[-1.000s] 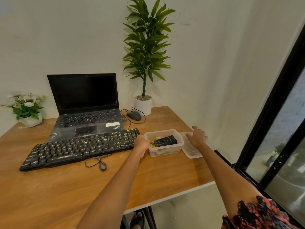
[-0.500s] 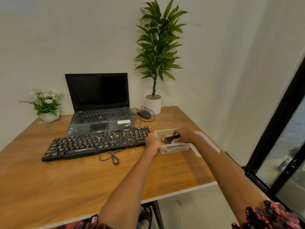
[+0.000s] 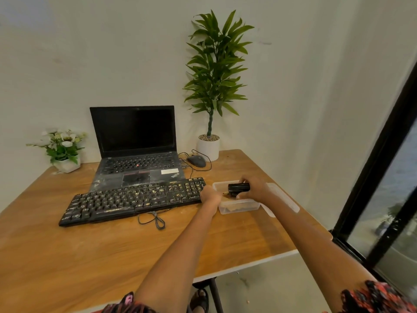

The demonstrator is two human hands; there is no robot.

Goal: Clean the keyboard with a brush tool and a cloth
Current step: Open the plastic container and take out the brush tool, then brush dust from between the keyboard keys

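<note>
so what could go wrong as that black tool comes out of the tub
1. The clear tub looks light; the left hand only grips its near-left corner, so it may tip or slide.
2. The lid lies under the right forearm near the table edge and could get knocked off.
3. The right hand holds the black tool close to the dirty keyboard; a slip could scatter crumbs.

1. Wooden table (image 3: 112, 256): dirty black keyboard (image 3: 133, 199) at centre.
2. Laptop (image 3: 137, 154) at 12 o'clock of it, touching.
3. Mouse (image 3: 196, 160), tall potted plant (image 3: 208, 145) at 1 o'clock.
4. Flower pot (image 3: 66, 163) at 10 o'clock.
5. Clear container (image 3: 239, 205) and lid (image 3: 286, 202) at 3 o'clock.
</note>
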